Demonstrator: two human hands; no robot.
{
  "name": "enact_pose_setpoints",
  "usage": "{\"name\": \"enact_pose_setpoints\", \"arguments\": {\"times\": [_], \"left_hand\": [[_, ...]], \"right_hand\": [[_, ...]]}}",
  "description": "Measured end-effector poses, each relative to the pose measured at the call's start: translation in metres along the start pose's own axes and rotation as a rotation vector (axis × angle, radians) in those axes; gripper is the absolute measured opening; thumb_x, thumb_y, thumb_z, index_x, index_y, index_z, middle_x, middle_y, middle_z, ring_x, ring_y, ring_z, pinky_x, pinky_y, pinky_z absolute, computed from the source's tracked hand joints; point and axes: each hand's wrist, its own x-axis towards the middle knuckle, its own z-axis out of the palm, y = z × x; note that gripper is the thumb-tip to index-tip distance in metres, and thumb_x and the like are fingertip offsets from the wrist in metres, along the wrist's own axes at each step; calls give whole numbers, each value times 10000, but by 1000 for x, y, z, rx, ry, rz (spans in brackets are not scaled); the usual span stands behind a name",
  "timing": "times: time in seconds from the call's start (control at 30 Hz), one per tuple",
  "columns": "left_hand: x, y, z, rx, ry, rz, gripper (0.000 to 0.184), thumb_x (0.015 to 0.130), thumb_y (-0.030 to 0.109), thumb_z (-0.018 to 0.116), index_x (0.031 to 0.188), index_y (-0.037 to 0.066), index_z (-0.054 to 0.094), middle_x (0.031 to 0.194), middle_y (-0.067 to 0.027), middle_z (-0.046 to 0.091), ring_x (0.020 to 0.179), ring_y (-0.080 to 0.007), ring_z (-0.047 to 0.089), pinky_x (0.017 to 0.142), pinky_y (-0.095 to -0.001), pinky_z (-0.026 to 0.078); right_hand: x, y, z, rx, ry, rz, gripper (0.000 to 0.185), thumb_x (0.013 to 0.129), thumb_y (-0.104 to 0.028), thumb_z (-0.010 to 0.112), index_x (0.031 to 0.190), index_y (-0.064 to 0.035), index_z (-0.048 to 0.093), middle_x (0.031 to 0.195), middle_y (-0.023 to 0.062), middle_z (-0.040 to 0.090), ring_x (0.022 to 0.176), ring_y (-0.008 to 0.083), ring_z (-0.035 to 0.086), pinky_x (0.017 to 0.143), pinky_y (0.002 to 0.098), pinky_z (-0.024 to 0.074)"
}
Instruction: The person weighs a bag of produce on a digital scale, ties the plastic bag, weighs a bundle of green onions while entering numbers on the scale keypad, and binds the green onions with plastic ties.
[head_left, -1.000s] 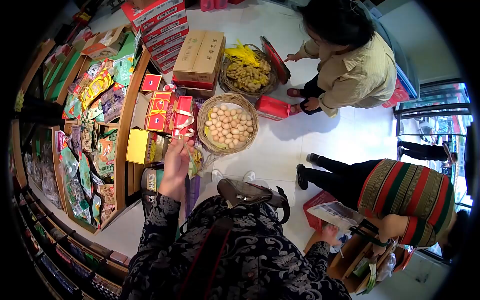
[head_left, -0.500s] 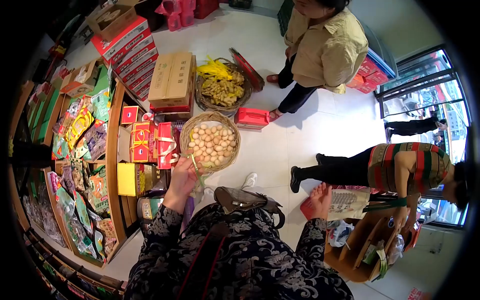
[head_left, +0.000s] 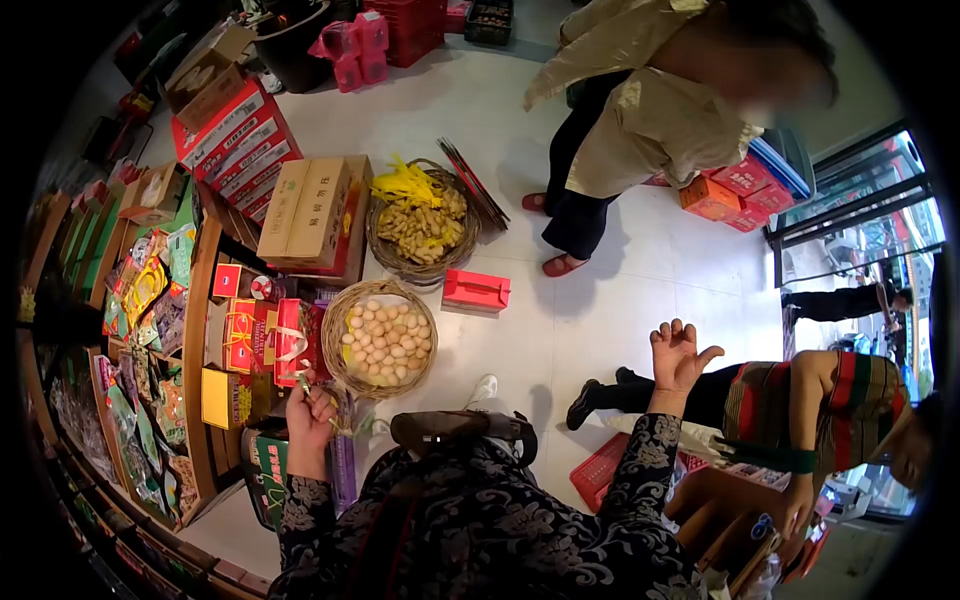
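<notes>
My left hand (head_left: 310, 415) is closed around a thin pale-green strip (head_left: 305, 381), whose exact kind I cannot make out. It hovers at the lower left of the round wicker basket (head_left: 428, 372), which holds many pale brown eggs (head_left: 385, 340). Red gift boxes (head_left: 290, 335) stand just beyond the hand. On the right, my right hand (head_left: 680, 362) is raised above the floor, palm up, its thumb spread and fingers loosely bent, with nothing in it.
A second basket (head_left: 420, 272) holds ginger and yellow netting. Near it are a red carton (head_left: 476, 291) and stacked cardboard boxes (head_left: 305, 210). Shelves of packaged goods (head_left: 150, 290) line the left. One person (head_left: 650, 110) stands ahead; another in stripes (head_left: 780, 400) bends at right.
My left hand has moved left and down with the green strip, away from the egg basket. My right hand has risen and its thumb spread. The view has shifted, and the person ahead leans over.
</notes>
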Motion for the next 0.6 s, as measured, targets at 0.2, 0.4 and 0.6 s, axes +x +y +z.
{"name": "enact_pose_setpoints", "arguments": {"times": [0.2, 0.4, 0.6], "left_hand": [[4, -74, 90, 138, 52, 85, 238, 902, 241, 443, 989, 39, 534, 626, 21, 400, 491, -72, 343, 409, -196, 256], [45, -118, 119, 184, 76, -44, 182, 937, 234, 432, 963, 75, 515, 682, 17, 424, 516, -72, 343, 421, -197, 266], [107, -135, 174, 174, 31, -157, 174, 932, 259, 446, 929, 104, 525, 650, 34, 430, 481, -70, 324, 409, -205, 258]], "right_hand": [[90, -33, -34, -52, -62, 118, 649, 695, -654, 567, 904, -40, 584, 950, 94, 558, 818, 220, 451, 761, 351, 378], [100, -69, -75, 4, 164, 7, 604, 712, -676, 523, 718, -73, 497, 793, 58, 474, 767, 218, 392, 707, 358, 338], [54, -131, -70, 210, -104, -363, 512, 510, -553, 725, 454, -113, 471, 657, -29, 497, 776, 173, 412, 696, 317, 326]]}}
